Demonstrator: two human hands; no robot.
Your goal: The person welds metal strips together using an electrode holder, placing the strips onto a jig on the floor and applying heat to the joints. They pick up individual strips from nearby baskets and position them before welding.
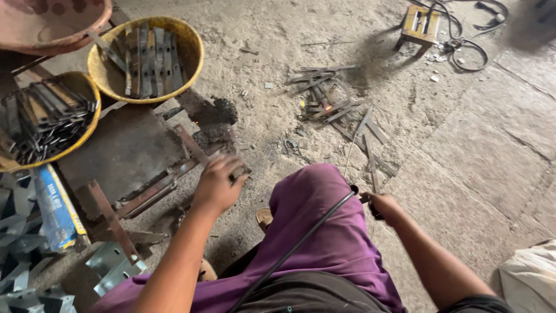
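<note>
1. The steel plate [124, 152] is laid flat on the floor [475, 156] as the work surface, with flat bars along its near edge.
2. A small dark metal piece [238, 172] is pinned at that edge under the left hand [217, 186]; its grip is closed on it and is best kept firm.
3. The right hand [383, 206] is closed around the electrode holder [366, 200], rod [354, 139] pointing away; a steady wrist is judged necessary.

I see dull grey metal strips [341, 107] on a rough, dusty stone floor [486, 150]. The yellow basins [191, 49] look like scuffed, matt plastic. My trousers [324, 232] are soft purple cloth; the cable [301, 243] is smooth black rubber. The work plate [124, 150] is rusty, scorched steel.
</note>
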